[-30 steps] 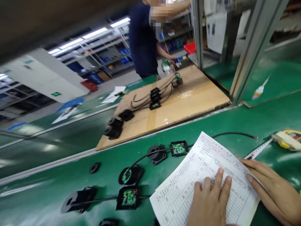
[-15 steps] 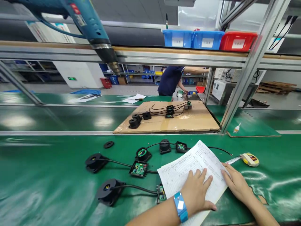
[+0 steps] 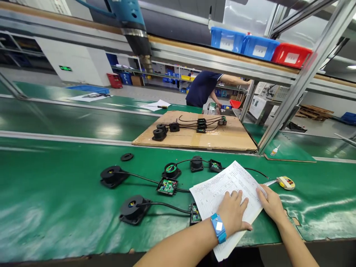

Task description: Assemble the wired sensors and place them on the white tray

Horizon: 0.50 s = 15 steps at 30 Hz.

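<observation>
Printed sheets of paper [image 3: 214, 193] lie slanted at the front of the green bench. My left hand [image 3: 233, 212], with a blue wrist strap, rests flat on them, fingers spread. The right edge of the paper is pinched by my right hand [image 3: 269, 200]. Partly under the sheets is a small circuit board in a black case [image 3: 195, 214], its cable running left to a round black housing [image 3: 135, 209]. Behind it, another open case with a green board [image 3: 167, 186] is wired to a second housing [image 3: 112, 176]. A tape measure [image 3: 286, 183] sits beyond my right hand.
Cardboard [image 3: 194, 141] behind holds more wired black parts. A power tool [image 3: 137, 37] hangs at upper left. Blue bins [image 3: 228, 39] and a red bin [image 3: 291, 55] stand on the overhead shelf. A person [image 3: 203, 88] in dark blue works beyond the bench.
The camera view has tilted and shifted, so the bench's front edge shows more. Both hands keep their places on the paper.
</observation>
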Each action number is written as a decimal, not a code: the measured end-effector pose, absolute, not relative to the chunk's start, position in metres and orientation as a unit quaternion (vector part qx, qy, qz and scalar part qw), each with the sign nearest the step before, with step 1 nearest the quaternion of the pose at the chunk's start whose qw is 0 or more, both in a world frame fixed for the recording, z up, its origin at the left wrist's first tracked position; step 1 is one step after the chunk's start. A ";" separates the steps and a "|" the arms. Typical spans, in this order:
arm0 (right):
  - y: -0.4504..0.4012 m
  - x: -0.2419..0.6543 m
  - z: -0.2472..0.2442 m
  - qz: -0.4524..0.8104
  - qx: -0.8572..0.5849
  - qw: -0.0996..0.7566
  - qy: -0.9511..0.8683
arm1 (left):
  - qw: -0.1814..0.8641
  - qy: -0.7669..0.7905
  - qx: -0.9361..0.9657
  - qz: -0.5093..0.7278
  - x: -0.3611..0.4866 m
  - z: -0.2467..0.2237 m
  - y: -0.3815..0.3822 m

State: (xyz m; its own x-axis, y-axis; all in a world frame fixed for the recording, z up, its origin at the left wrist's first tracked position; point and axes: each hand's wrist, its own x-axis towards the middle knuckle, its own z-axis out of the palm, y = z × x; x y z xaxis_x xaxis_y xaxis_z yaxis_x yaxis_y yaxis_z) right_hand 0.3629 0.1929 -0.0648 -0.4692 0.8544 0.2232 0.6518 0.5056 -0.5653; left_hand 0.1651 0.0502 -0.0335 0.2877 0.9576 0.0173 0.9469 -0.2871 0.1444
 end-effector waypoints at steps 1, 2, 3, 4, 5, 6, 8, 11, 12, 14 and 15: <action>0.193 0.364 -0.066 0.208 -0.458 0.251 -0.827 | 0.046 0.595 0.801 0.050 0.166 -0.035 0.051; 0.194 0.365 -0.067 0.211 -0.464 0.256 -0.821 | 0.041 0.596 0.800 0.051 0.167 -0.036 0.051; 0.195 0.366 -0.068 0.216 -0.470 0.261 -0.815 | 0.038 0.598 0.799 0.052 0.169 -0.036 0.051; 0.196 0.367 -0.068 0.221 -0.476 0.266 -0.809 | 0.038 0.600 0.797 0.054 0.169 -0.037 0.051; 0.197 0.368 -0.069 0.228 -0.482 0.271 -0.802 | 0.040 0.602 0.796 0.056 0.170 -0.038 0.051; 0.198 0.370 -0.069 0.237 -0.489 0.276 -0.793 | 0.042 0.601 0.796 0.057 0.171 -0.038 0.051; 0.201 0.375 -0.069 0.255 -0.507 0.292 -0.770 | 0.037 0.595 0.801 0.060 0.170 -0.038 0.050; 0.207 0.384 -0.073 0.271 -0.545 0.339 -0.717 | 0.011 0.578 0.813 0.075 0.167 -0.036 0.050; 0.210 0.386 -0.074 0.273 -0.558 0.358 -0.697 | -0.001 0.575 0.814 0.083 0.165 -0.034 0.050; 0.217 0.390 -0.077 0.286 -0.576 0.389 -0.659 | -0.020 0.577 0.810 0.102 0.159 -0.029 0.052; 0.222 0.391 -0.078 0.298 -0.582 0.400 -0.642 | -0.024 0.582 0.806 0.110 0.155 -0.025 0.053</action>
State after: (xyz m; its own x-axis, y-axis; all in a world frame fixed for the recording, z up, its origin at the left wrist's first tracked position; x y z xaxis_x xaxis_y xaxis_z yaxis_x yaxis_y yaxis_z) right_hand 0.3913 0.2224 -0.0777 -0.0036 0.9861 0.1662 0.5089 0.1449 -0.8486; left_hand 0.1550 0.0531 -0.0251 0.2992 0.9320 0.2045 0.9424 -0.3222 0.0894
